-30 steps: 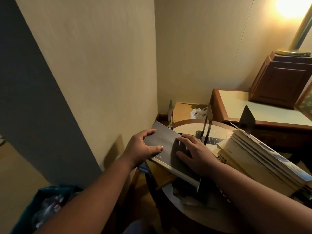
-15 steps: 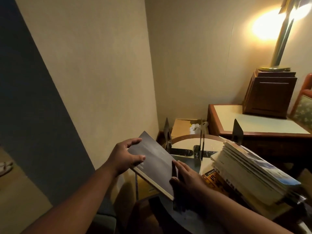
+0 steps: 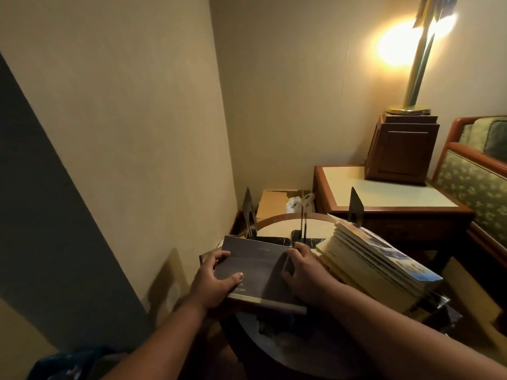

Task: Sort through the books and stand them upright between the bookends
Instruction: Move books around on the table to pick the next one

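Observation:
A dark grey book (image 3: pixel 258 267) lies tilted over the near left of the round table (image 3: pixel 277 226). My left hand (image 3: pixel 214 281) grips its left edge, thumb on the cover. My right hand (image 3: pixel 304 272) holds its right edge, fingers curled around it. Three thin metal bookends stand behind it: left bookend (image 3: pixel 249 212), middle bookend (image 3: pixel 303 218), right bookend (image 3: pixel 355 207). A slanting row of pale books (image 3: pixel 375 267) leans to the right of my right hand, in front of the right bookend.
A wall (image 3: pixel 137 133) runs close along the left. Behind the round table sit a cardboard box (image 3: pixel 271 205) and a white bag (image 3: pixel 295 204). A side table (image 3: pixel 389 196) at the right carries a wooden box (image 3: pixel 400 152) and lamp (image 3: pixel 417 64). An upholstered chair (image 3: pixel 477 182) stands far right.
The grey book has come down from its raised tilt to lie flatter over the table. My right hand has shifted onto its right edge. The camera view has swung.

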